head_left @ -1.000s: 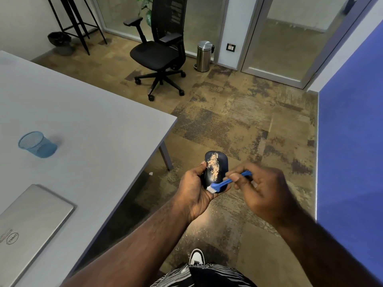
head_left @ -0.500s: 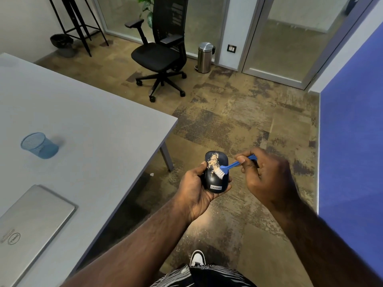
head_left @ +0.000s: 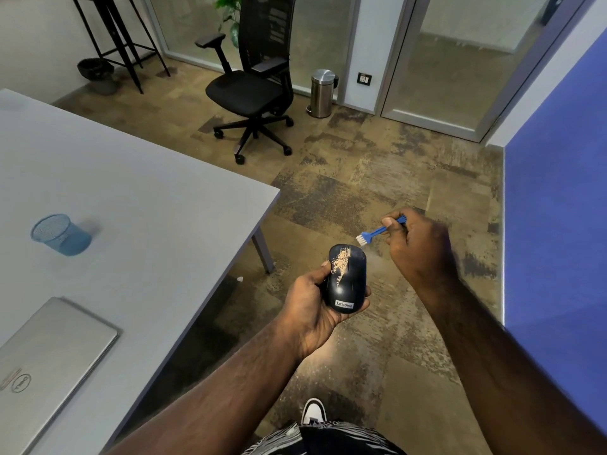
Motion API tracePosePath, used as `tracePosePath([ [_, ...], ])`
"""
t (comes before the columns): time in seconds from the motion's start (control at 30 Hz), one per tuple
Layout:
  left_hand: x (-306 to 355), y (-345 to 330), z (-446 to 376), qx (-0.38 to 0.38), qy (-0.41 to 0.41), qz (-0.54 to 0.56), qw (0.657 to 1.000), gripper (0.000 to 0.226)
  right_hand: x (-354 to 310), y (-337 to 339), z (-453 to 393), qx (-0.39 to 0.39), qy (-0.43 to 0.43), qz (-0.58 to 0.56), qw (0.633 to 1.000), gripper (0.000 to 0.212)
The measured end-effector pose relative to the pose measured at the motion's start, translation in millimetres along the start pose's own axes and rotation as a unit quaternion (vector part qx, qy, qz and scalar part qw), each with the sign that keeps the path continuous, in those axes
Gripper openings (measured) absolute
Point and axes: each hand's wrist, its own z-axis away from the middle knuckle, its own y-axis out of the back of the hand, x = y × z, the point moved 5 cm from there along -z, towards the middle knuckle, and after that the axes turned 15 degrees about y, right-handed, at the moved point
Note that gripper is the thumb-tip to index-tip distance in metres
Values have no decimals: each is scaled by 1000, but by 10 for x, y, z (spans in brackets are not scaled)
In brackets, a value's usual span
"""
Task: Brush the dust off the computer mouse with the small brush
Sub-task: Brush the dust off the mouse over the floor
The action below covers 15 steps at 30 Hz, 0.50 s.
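Observation:
My left hand (head_left: 310, 305) cups a black computer mouse (head_left: 348, 287) over the floor, logo end toward me. A patch of tan dust lies on the mouse's far left part. My right hand (head_left: 418, 247) pinches a small blue brush (head_left: 377, 230) with white bristles. The bristles hang just above and to the right of the mouse's far end, not touching it. A faint haze of dust drifts between brush and mouse.
A grey table (head_left: 138, 208) lies to the left, bearing a blue mesh cup (head_left: 60, 234) and a shut silver laptop (head_left: 49, 356). A black office chair (head_left: 253, 90) and a steel bin (head_left: 322, 92) stand farther off. A blue wall (head_left: 555, 224) runs along the right.
The brush swept up along the mouse from its near end to past its far end and lifted off. Less dust lies on the mouse than before.

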Motion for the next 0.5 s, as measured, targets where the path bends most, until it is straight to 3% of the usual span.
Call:
tracePosePath([
  [0.2, 40, 45, 28, -1, -2, 21, 1000, 46, -153, 263, 74, 64, 3, -124, 990, 14],
  [0.5, 22, 10, 28, -7, 4, 16, 1000, 48, -62, 183, 143, 71, 3, -89, 994, 13],
])
